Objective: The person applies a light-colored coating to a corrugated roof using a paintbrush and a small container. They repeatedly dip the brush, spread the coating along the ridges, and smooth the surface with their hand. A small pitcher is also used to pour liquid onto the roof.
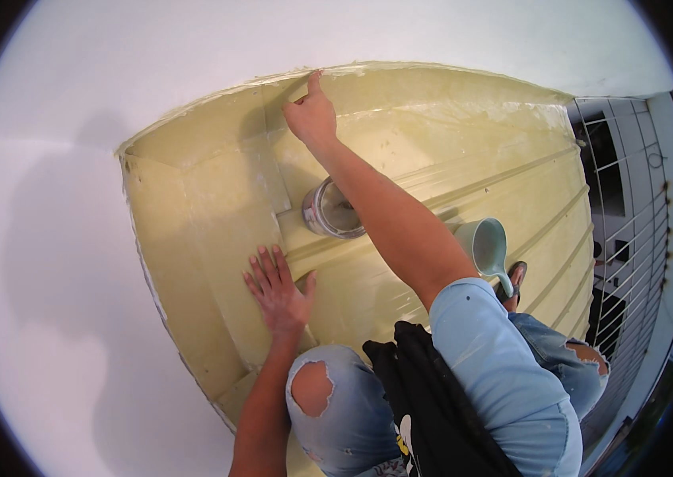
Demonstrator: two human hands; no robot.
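Note:
My right hand (311, 115) reaches far forward, its index finger stretched out and touching the whitish seam (269, 79) where the yellow sheeting meets the white wall. Its thumb stands apart, the other fingers are curled, and no tool shows in it. My left hand (279, 296) lies spread flat on the ribbed yellow sheeting (400, 187), holding nothing. Between the hands and slightly right stands an open round tin (313, 211) with greyish contents; my right forearm hides part of it. A pale green dipper (486, 242) with a handle rests right of that forearm.
White wall (217, 40) borders the sheeting at the far side and left. Raised ribs (503, 179) cross the sheeting. A metal grille (631, 183) edges the right side. My sandalled foot (516, 280) is beside the dipper handle; my knees are in front.

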